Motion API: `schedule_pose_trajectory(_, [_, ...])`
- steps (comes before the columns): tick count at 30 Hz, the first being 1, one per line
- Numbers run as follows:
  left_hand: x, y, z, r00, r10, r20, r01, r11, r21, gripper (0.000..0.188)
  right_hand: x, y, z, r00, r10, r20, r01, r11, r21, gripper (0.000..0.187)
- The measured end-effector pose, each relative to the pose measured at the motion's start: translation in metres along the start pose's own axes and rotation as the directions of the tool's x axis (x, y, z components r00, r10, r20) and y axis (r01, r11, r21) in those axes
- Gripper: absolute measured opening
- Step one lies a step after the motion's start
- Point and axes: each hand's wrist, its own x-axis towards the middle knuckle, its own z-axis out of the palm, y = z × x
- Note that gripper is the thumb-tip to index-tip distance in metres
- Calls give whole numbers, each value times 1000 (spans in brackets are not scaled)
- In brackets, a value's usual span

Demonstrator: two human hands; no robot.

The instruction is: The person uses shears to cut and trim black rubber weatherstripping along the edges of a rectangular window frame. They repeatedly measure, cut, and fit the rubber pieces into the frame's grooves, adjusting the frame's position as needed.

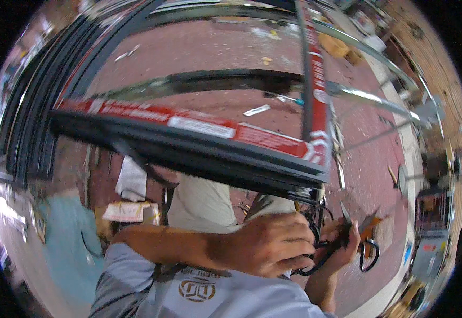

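My left hand (273,244) reaches across in front of my body, its fingers curled round a thin black cord-like strip (316,225). The strip loops just beneath the near right corner of a black frame (188,153) faced with red printed film. Close to the right, my right hand (345,246) is closed on a pair of scissors (369,257) with dark handle loops. Their blades are spread apart and point up and away. Motion blurs both hands, and part of the strip is hidden behind the fingers.
Metal rails (374,98) of a stand run under the frame. Long dark profiles (35,100) are stacked at the left. A pale green cloth (69,228) lies at lower left. Scraps (257,110) litter the reddish floor (225,47), and a grey box (429,254) stands at right.
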Motion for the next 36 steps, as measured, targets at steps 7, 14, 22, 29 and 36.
schedule_pose_trajectory(7, [-30,-25,55,849,-421,320,516,792,-328,44,-9,33,0,990,-141,-12,139,986,-87,59])
schedule_pose_trajectory(14, [-52,-54,63,829,-559,-18,534,801,-272,32,-12,74,-9,958,264,117,-267,964,10,55])
schedule_pose_trajectory(22, [-61,-63,43,889,-456,-37,458,886,69,28,-2,98,-57,977,-52,207,149,861,-486,38])
schedule_pose_trajectory(29, [-74,-74,77,894,-373,-247,422,887,188,28,-17,125,-32,931,-242,274,359,741,-567,45])
schedule_pose_trajectory(36, [-71,-68,62,910,-343,-232,398,881,256,29,-10,126,-31,959,-126,252,230,869,-439,45])
